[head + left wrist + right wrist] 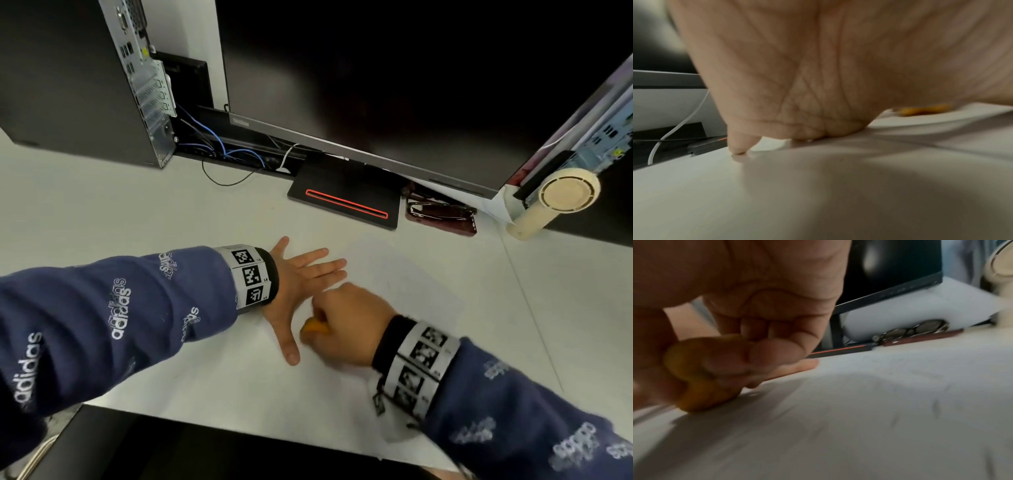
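The fingers (777,352) of the right hand (349,322) are curled tightly, and a small orange piece (701,381) is gripped between them and the thumb. Its lower end is pressed against the sheet of paper (404,274). The view is blurred there, so the exact shape of the piece cannot be told. Just beside it, the left hand (301,281) is laid flat, palm down, with fingers straight and spread and nothing held; the sheet's left part is pinned under it. The sheet is spread on the white desk (137,212). Farther back, a monitor stand (342,198) with a red stripe is seen, with glasses (438,207) just to its right and a cream fan (561,195) beyond them.
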